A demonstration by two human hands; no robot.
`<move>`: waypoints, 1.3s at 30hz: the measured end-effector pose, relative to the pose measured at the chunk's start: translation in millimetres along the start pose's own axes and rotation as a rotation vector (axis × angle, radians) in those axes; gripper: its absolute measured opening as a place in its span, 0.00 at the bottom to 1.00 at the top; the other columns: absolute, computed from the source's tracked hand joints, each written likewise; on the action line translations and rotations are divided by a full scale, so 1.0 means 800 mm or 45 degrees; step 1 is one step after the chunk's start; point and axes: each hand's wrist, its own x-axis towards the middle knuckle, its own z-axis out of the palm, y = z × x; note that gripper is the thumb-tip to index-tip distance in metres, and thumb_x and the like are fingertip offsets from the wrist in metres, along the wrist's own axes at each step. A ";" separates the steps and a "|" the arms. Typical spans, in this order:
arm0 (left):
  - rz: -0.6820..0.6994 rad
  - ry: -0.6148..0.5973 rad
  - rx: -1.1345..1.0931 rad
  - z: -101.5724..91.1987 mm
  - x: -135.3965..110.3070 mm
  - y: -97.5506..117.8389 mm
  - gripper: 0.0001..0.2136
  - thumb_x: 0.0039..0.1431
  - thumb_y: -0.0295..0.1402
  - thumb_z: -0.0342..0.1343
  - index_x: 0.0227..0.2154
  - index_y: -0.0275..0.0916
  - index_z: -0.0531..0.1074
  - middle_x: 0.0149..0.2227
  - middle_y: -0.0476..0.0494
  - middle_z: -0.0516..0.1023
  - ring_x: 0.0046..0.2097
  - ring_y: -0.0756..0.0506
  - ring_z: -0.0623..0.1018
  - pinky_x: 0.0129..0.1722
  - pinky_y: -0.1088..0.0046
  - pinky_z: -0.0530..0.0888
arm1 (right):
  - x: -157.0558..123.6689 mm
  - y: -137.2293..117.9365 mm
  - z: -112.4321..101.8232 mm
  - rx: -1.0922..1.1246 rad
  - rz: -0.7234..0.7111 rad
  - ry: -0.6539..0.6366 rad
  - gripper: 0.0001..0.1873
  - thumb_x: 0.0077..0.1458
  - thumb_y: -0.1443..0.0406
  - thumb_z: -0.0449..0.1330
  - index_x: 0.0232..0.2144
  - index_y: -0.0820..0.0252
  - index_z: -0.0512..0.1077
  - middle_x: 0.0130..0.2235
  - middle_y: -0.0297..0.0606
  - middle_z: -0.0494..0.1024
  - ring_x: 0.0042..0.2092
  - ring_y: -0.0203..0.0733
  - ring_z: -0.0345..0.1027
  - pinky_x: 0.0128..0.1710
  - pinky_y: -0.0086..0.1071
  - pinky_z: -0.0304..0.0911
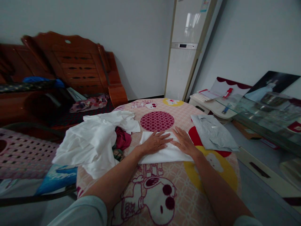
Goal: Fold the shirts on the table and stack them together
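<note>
A folded white cloth (164, 156) lies flat on the round table, directly in front of me. My left hand (156, 142) rests flat on its left and middle part, fingers stretched to the right. On its right part lies my right hand (184, 142), palm down with the fingers spread, pointing up and left. The fingertips of both hands come close together over the cloth. To the left sits a loose heap of white clothing (91, 141), with a dark red cloth (123, 138) beside it. A folded light grey garment (213, 133) lies at the right.
The round table's patterned cloth (155, 201) shows cartoon dogs. A wooden bench (70, 66) stands behind at left, a woven-pattern chair (25, 153) nearer. At right are a glass shelf (258, 116) and a white cabinet (211, 105). A tall air conditioner (183, 62) fills the corner.
</note>
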 end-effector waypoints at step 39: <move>-0.003 0.013 -0.056 0.002 -0.001 -0.001 0.24 0.70 0.46 0.39 0.67 0.54 0.53 0.70 0.47 0.52 0.69 0.38 0.54 0.65 0.51 0.50 | -0.009 0.022 0.018 -0.125 0.142 -0.008 0.33 0.66 0.49 0.43 0.64 0.62 0.61 0.64 0.52 0.64 0.66 0.54 0.54 0.63 0.51 0.51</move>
